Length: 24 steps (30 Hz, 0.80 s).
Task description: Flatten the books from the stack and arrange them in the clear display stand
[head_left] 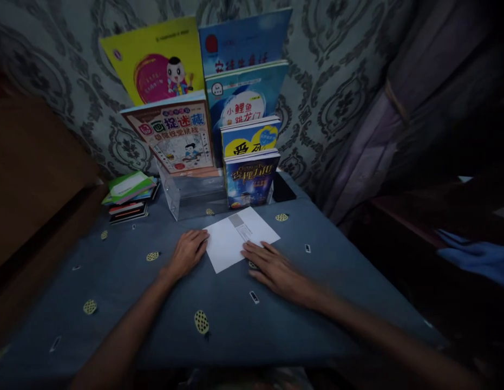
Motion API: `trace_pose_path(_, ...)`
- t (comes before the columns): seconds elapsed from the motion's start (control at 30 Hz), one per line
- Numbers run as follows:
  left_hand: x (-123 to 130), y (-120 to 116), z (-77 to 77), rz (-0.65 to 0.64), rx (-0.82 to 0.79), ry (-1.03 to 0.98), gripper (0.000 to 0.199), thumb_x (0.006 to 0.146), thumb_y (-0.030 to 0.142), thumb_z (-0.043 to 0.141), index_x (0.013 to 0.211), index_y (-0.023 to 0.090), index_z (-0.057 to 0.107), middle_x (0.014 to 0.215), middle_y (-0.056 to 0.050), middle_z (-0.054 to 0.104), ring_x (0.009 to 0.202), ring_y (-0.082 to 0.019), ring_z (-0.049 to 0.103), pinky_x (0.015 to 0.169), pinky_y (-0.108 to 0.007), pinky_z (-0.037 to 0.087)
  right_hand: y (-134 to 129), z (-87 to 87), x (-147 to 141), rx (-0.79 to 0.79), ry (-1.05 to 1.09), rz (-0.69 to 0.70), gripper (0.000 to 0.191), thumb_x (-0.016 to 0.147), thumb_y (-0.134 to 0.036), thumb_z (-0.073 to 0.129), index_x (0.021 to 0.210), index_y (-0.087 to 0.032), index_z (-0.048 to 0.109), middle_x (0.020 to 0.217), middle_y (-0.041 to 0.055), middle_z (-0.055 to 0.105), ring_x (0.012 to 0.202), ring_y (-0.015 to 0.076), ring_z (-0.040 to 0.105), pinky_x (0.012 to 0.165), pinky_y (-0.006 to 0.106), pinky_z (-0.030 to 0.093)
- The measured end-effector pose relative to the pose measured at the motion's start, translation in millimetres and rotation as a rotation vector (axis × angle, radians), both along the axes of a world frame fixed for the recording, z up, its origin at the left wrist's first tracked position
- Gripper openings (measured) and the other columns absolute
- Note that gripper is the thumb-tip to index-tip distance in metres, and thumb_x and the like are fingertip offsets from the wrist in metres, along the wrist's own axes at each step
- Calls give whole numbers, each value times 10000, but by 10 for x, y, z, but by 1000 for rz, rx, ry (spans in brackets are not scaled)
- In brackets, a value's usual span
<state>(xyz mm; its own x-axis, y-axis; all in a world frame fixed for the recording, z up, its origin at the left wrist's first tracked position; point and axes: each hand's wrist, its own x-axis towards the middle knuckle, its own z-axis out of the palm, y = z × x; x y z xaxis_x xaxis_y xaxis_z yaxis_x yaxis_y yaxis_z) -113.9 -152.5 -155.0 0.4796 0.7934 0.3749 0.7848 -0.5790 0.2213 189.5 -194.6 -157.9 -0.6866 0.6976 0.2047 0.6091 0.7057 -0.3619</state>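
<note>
A flat white booklet or sheet (pixel 227 246) with a grey block and small print lies on the blue tablecloth, turned at a slant. Its left edge is touched by my left hand (pixel 189 252), whose fingers are slightly curled and together. My right hand (pixel 274 271) rests palm down at the lower right edge, fingers spread, fingertips on the paper. Just behind the paper, a clear acrylic rack (pixel 190 203) holds upright books, among them a dark blue book (pixel 252 181) and a yellow-green book (pixel 154 62).
A small stack of books (pixel 132 195) lies left of the rack. Behind its right side is a flat black object (pixel 283 189). A brown panel (pixel 36 173) stands at the left, a tied curtain (pixel 369 124) hangs at the right, and patterned wallpaper covers the back.
</note>
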Motion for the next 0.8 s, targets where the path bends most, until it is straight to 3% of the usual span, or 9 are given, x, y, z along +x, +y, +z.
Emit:
trace_pose_path(0.17, 10, 0, -21, 25, -1, 13, 286, 1018, 282, 443, 1185, 201, 661, 1262, -119, 695, 1135, -272, 664, 994, -502, 520, 554, 62, 39, 0, -37, -91, 477, 1040, -401, 394, 1444, -190, 534, 1526, 150, 505, 1464, 276, 407, 1204, 573, 301)
trace_pose_path(0.33, 11, 9, -39, 49, 0, 10, 293, 1016, 281, 445, 1211, 208, 650, 1296, -114, 687, 1169, -273, 663, 1011, -500, 521, 1001, 0, 46, 82, -67, -251, 450, 1016, -315, 415, 1412, -155, 557, 1504, 175, 524, 1437, 293, 442, 1172, 587, 320)
trace_pose_path(0.63, 22, 139, 0, 75, -69, 19, 342, 1017, 314, 445, 1293, 187, 603, 1384, -137, 631, 1276, -289, 592, 1036, -519, 475, 846, 0, 19, 196, -105, -249, 481, 996, -413, 450, 1355, -133, 608, 1398, 171, 609, 1236, 315, 550, 1065, 492, 420)
trace_pose_path(0.8, 164, 308, 71, 7, -38, 156, 321, 1028, 299, 405, 1266, 174, 581, 1518, -140, 505, 1446, -292, 409, 1096, -543, 387, 819, 15, -7, 172, -120, -265, 483, 990, -385, 460, 1354, -103, 606, 1377, 184, 611, 1216, 334, 534, 1051, 495, 414)
